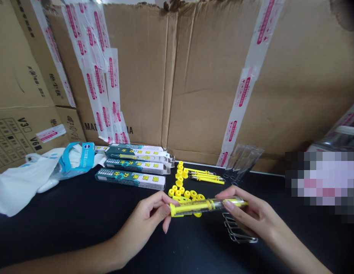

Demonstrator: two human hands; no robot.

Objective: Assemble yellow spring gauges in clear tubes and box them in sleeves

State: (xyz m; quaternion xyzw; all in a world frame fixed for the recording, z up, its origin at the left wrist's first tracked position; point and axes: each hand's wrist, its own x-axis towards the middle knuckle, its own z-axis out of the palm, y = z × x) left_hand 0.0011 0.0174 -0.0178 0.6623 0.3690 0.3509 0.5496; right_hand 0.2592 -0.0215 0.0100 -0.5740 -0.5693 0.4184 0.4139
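A tubular spring scale (194, 207), with a clear barrel and yellow parts inside, is held level above the black table between both hands. My left hand (149, 213) pinches its yellow-capped end with thumb and fingers. Around the other end of the barrel, my right hand (253, 213) is closed, partly covering the yellow tip. Just behind the scale lie yellow rings (193, 194) and a stack of yellow flanged caps (179, 180). Below my right hand sit bent metal wire pieces (239, 232). Beyond it are yellow rods with springs and hooks (207, 176).
Several printed spring scale boxes (131, 179) lie at the back left. Clear tubes (245, 161) lean by the cardboard wall (199, 83) at the back. A blue-and-white plastic package (76, 158) and white cloth (19, 190) occupy the left. Something blurred-out (325, 182) stands at right.
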